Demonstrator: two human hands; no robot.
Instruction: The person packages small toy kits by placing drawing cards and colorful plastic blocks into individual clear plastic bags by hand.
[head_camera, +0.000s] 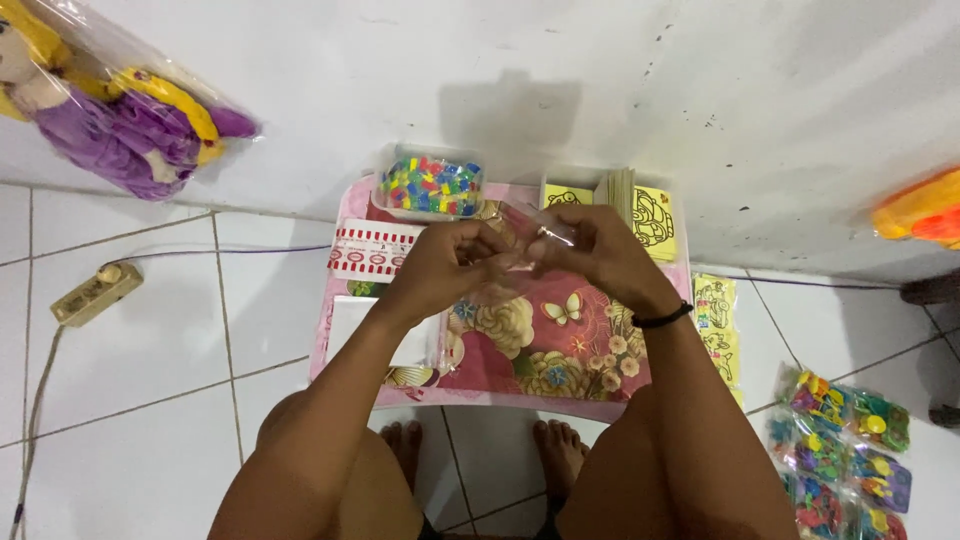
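Here, what I log from the head view:

Held item: a small clear plastic bag (535, 232), thin, glossy and crinkled, see-through; I cannot tell what is inside.
Position: the bag sits between the two hands, above the far half of the table, just in front of the tubs.
Orientation: its long axis runs roughly left to right, the right end tilted slightly away from me; the exact outline is hard to read.
Left hand (445, 262): fingers curled in, pinching the bag's left end.
Right hand (590, 250): fingers bent, gripping the bag's right end; a black band circles the wrist.
Table (560, 345): small, low, pink, flat top printed with flowers and butterflies.
Bead tub (432, 185): clear rectangular container, filled with small bright plastic pieces in mixed colours, at the table's far edge.
Card tub (640, 215): clear box holding yellow picture cards with black line drawings, right of the bead tub.
Floor (150, 350): white glazed tiles, smooth.
Doll (120, 115): purple and yellow, wrapped in clear film, far left.
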